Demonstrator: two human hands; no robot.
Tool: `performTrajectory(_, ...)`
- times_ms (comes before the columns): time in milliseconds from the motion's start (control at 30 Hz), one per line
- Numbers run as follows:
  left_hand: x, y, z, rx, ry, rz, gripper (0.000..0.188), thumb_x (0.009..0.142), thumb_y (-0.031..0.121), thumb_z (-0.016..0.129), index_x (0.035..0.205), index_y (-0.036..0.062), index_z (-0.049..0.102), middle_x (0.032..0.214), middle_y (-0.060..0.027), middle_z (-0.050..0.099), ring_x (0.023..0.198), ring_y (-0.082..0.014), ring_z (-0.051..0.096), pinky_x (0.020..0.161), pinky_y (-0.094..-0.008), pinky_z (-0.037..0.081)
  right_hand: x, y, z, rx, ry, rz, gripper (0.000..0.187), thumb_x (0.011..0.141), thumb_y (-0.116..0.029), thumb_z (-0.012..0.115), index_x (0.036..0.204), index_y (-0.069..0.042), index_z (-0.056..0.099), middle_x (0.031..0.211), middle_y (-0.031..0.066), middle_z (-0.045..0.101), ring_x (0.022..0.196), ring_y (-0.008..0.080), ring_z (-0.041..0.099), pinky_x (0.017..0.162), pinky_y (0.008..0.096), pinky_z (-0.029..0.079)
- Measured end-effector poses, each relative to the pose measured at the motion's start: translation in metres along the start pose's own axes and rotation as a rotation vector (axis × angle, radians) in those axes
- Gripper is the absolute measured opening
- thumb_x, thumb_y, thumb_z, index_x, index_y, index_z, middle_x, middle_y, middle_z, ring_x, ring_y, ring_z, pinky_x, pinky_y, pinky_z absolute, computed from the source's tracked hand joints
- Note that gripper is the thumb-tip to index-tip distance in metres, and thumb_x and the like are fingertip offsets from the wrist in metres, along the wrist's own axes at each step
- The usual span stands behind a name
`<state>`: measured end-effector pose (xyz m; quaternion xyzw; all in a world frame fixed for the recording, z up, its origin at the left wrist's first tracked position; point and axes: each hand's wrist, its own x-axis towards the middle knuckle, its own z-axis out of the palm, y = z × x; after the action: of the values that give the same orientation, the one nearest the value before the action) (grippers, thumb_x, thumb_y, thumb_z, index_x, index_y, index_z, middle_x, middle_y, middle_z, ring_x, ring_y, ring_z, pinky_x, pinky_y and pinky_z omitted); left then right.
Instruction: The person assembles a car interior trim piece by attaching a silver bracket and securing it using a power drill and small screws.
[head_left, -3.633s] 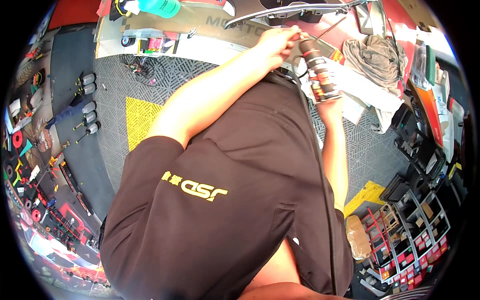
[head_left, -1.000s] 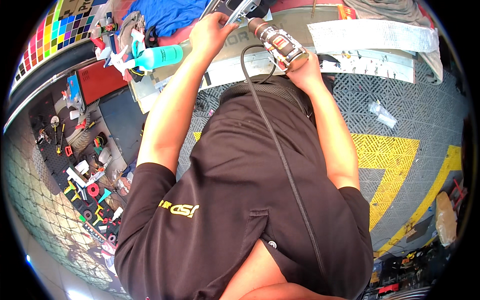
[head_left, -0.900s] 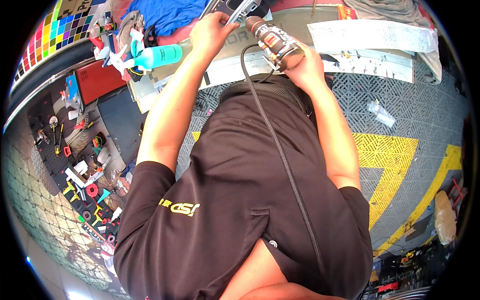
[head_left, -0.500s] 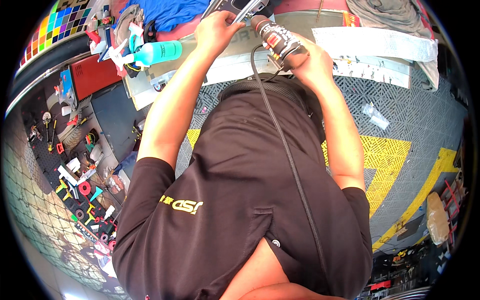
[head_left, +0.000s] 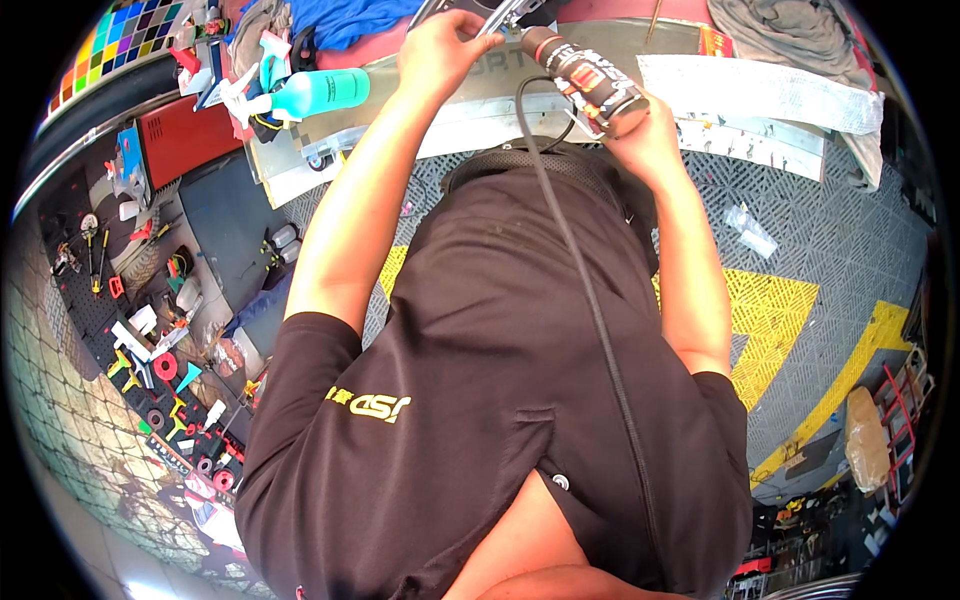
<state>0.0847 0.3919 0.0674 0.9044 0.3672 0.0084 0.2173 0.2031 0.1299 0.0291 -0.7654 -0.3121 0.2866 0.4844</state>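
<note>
In my right hand [head_left: 650, 140] is what looks like a heat gun [head_left: 590, 80], a black printed cylinder with brownish-red ends. My fingers are closed around its lower part and mostly hidden beneath it. The narrower end points up and left, toward a silver trim piece [head_left: 497, 18] at the top edge. On that trim, the thumb and fingers of my left hand [head_left: 440, 55] are pinched together, just left of the heat gun's front end. A dark cord [head_left: 590, 270] loops near the heat gun and runs down over my shirt.
A spray bottle of teal liquid [head_left: 325, 92] lies at left beside a blue cloth [head_left: 350, 22]. White wrap [head_left: 760, 88] and a grey cloth [head_left: 780, 35] are at right. Tools [head_left: 170, 370] crowd the far left. Grey and yellow floor tiles [head_left: 770, 300] spread below right.
The heat gun and my right hand have shifted slightly right, and its front end is farther from my left fingertips. My left hand keeps its pinch on the trim. The whole view has shifted a little.
</note>
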Motion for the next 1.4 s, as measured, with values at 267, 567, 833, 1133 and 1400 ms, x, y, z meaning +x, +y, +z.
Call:
performTrajectory(267, -0.053, -0.050, -0.024, -1.547, 0.134, -0.537, 0.040, 0.101, -0.005, 0.044, 0.140, -0.0120, 0.044, 0.139, -0.0258, 0.051, 0.121, -0.0315, 0.060, 0.099, -0.0347, 0.053, -0.031, 0.010, 0.003, 0.215, -0.039, 0.021, 0.038, 0.078, -0.002, 0.083, 0.113, 0.001, 0.071, 0.104, 0.0095, 0.076, 0.095, 0.0132, 0.070, 0.086, 0.0312, 0.056)
performTrajectory(567, -0.125, -0.056, 0.038, -1.910, 0.114, -0.993, 0.038, 0.103, -0.006, 0.041, 0.138, -0.0197, 0.034, 0.136, -0.0321, 0.048, 0.128, -0.0422, 0.055, 0.114, -0.0453, 0.049, -0.027, -0.004, 0.004, 0.165, -0.229, -0.055, 0.053, 0.072, -0.003, 0.078, 0.123, -0.003, 0.067, 0.107, 0.0165, 0.074, 0.101, 0.0251, 0.072, 0.091, 0.0336, 0.054)
performTrajectory(833, -0.122, -0.022, 0.039, -1.626, 0.033, -0.671, 0.035, 0.108, 0.009, 0.045, 0.135, -0.0134, 0.043, 0.130, -0.0245, 0.058, 0.117, -0.0332, 0.065, 0.104, -0.0408, 0.056, -0.036, -0.021, 0.007, 0.069, -0.294, -0.087, 0.059, 0.071, -0.008, 0.077, 0.129, -0.008, 0.067, 0.114, 0.0165, 0.073, 0.108, 0.0339, 0.070, 0.093, 0.0371, 0.054)
performTrajectory(1133, -0.107, -0.026, 0.051, -1.449, -0.139, -0.813, 0.029, 0.109, 0.029, 0.051, 0.113, 0.0018, 0.060, 0.077, 0.0014, 0.055, 0.063, -0.0074, 0.050, 0.058, -0.0208, 0.044, -0.053, -0.011, 0.013, 0.056, -0.286, -0.005, 0.061, 0.069, -0.010, 0.080, 0.129, -0.008, 0.067, 0.109, 0.0176, 0.074, 0.105, 0.0328, 0.072, 0.092, 0.0365, 0.054)
performTrajectory(1400, -0.101, -0.022, 0.066, -1.728, -0.164, -0.659, 0.033, 0.106, 0.016, 0.057, 0.133, -0.0027, 0.056, 0.097, -0.0041, 0.062, 0.079, -0.0110, 0.057, 0.070, -0.0250, 0.051, -0.055, -0.021, 0.008, 0.092, -0.296, 0.030, 0.040, 0.074, -0.009, 0.087, 0.109, 0.000, 0.070, 0.099, 0.0103, 0.075, 0.089, 0.0170, 0.070, 0.084, 0.0322, 0.055)
